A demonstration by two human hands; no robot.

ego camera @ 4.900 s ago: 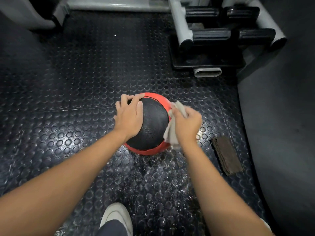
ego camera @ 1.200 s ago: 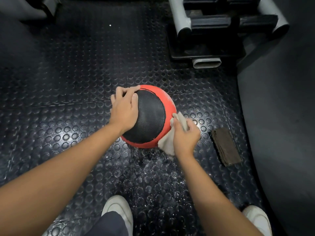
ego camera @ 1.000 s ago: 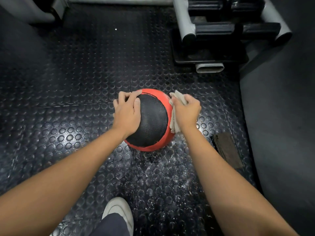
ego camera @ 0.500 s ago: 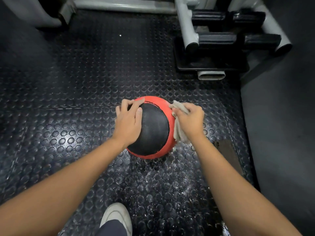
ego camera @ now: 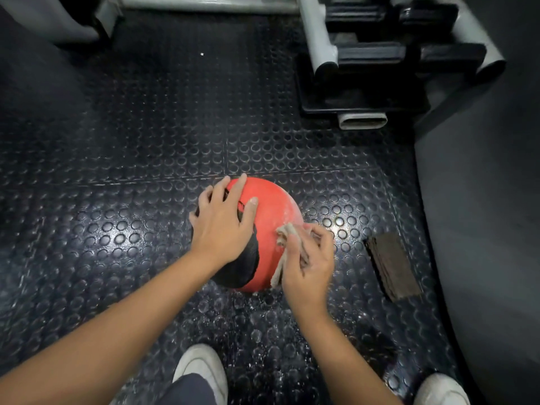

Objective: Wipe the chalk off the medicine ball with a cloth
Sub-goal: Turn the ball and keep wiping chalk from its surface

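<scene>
A red and black medicine ball [ego camera: 270,210] rests on the studded rubber floor. Its red panel now faces up, with pale chalk smears near its right edge. My left hand [ego camera: 223,222] lies spread flat over the ball's top left, covering most of the black panel. My right hand [ego camera: 306,261] is closed on a beige cloth [ego camera: 285,239] and presses it against the ball's right side. The hand hides part of the cloth.
White chalk dust speckles the floor [ego camera: 263,325] in front of the ball. A brown block [ego camera: 393,266] lies to the right. A grey-framed rack with black weights [ego camera: 371,54] stands at the back right, a grey padded surface [ego camera: 482,214] along the right. My white shoes [ego camera: 201,372] are below.
The ball has turned so more of the red panel faces up and the black panel sits lower left. My right hand with the cloth has slid down the ball's right side.
</scene>
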